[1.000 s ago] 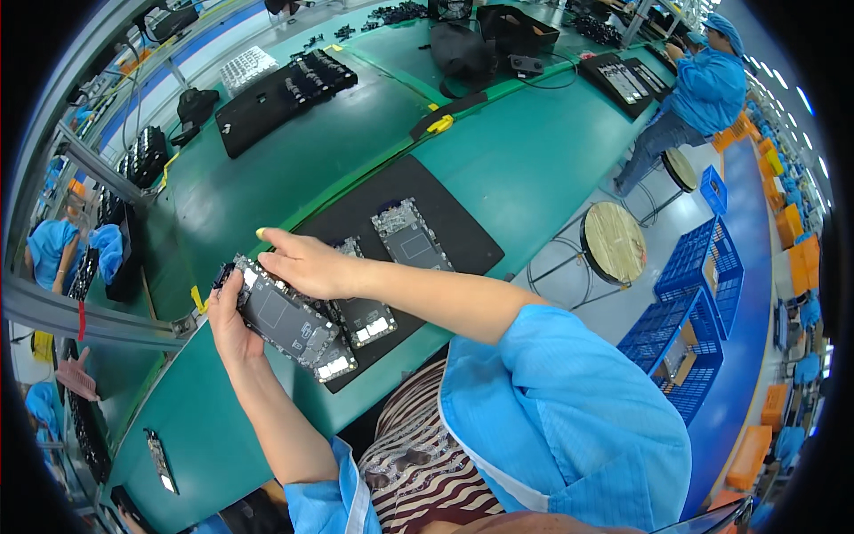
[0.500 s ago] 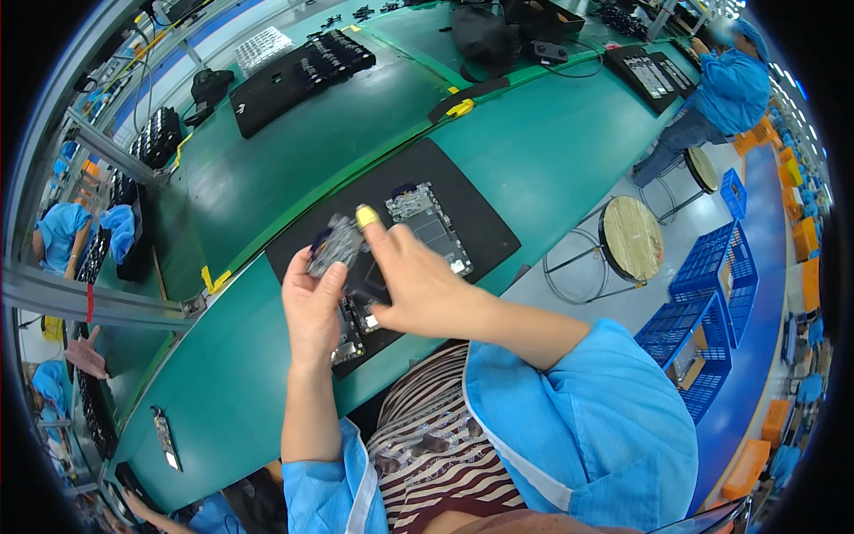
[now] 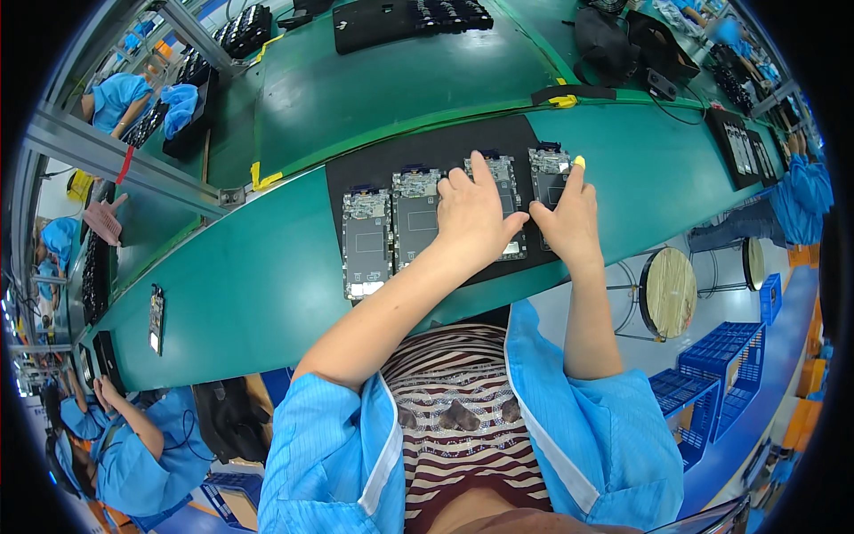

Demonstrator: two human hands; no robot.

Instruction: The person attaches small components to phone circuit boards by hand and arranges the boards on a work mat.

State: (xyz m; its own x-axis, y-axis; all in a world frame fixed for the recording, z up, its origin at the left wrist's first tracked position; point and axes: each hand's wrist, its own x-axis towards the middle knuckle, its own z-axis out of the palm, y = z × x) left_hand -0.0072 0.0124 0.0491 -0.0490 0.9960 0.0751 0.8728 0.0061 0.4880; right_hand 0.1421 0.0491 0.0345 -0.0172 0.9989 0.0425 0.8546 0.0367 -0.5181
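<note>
Four-sided dark circuit boards with grey component areas lie side by side on a black mat (image 3: 356, 169). The leftmost board (image 3: 366, 242) is fully in view, and the second board (image 3: 416, 218) is partly behind my left forearm. My left hand (image 3: 476, 214) lies over the third board (image 3: 505, 182), fingers stretched and thumb apart; it covers much of it. With a yellow cover on a fingertip, my right hand (image 3: 569, 218) has its thumb and index finger at opposite edges of the rightmost board (image 3: 550, 182), near the mat's right end.
A narrow board (image 3: 157, 319) lies on the green bench (image 3: 249, 303) to the left. Metal framing (image 3: 133, 156) crosses at upper left. Round stools (image 3: 669, 294) and blue crates (image 3: 725, 360) stand to the right. Other people in blue sit nearby.
The board that was lifted in my hands is down on the mat in the row. My hands have parted and moved right over the boards, and the view has turned.
</note>
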